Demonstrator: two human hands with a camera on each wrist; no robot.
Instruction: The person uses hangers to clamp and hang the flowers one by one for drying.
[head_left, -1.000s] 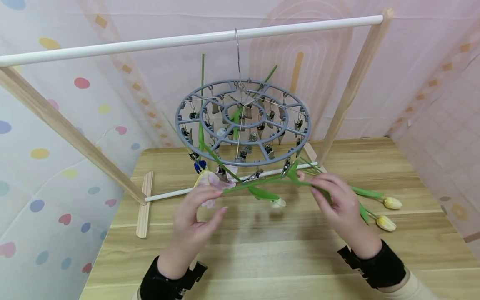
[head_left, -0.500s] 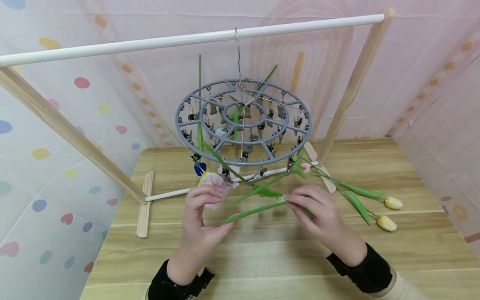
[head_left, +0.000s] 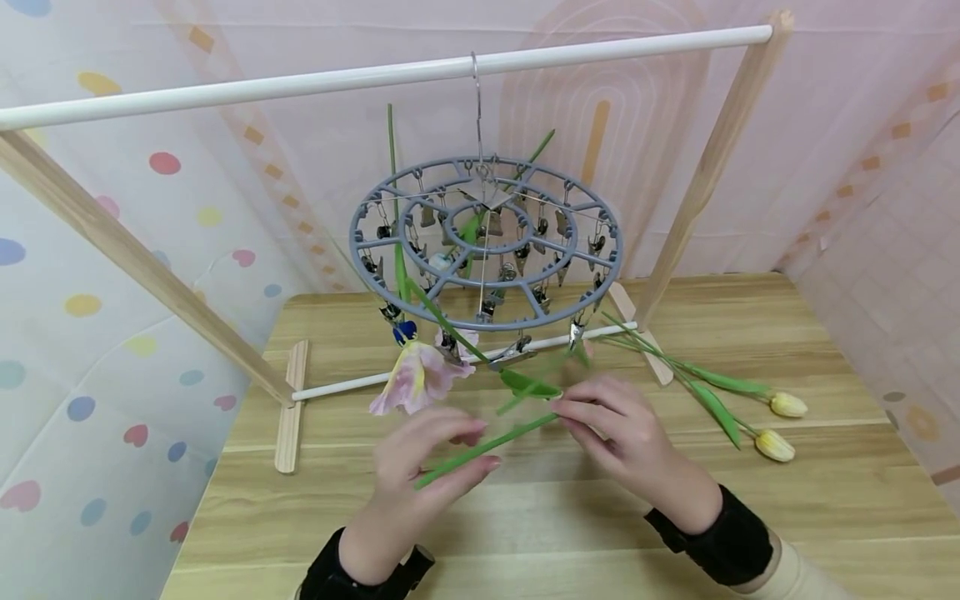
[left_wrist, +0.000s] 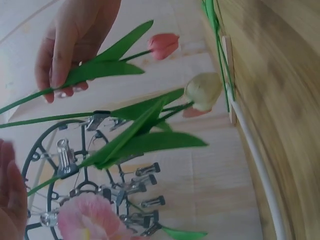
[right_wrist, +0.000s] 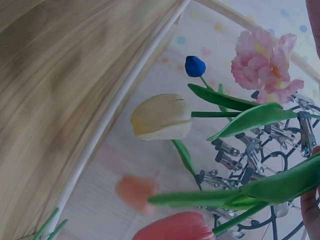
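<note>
You are pinching the stem in both hands' fingers; keeping it level beneath the clips looks wise.

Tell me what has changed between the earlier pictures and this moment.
The flower stem has come away from the clip hanger and moved down toward the person, held between both hands. The left hand let go of the pink flower, which now hangs free, and dropped lower to take the stem's end. The right hand keeps its grip and drew left. The two yellow tulips on the table stayed put.
</note>
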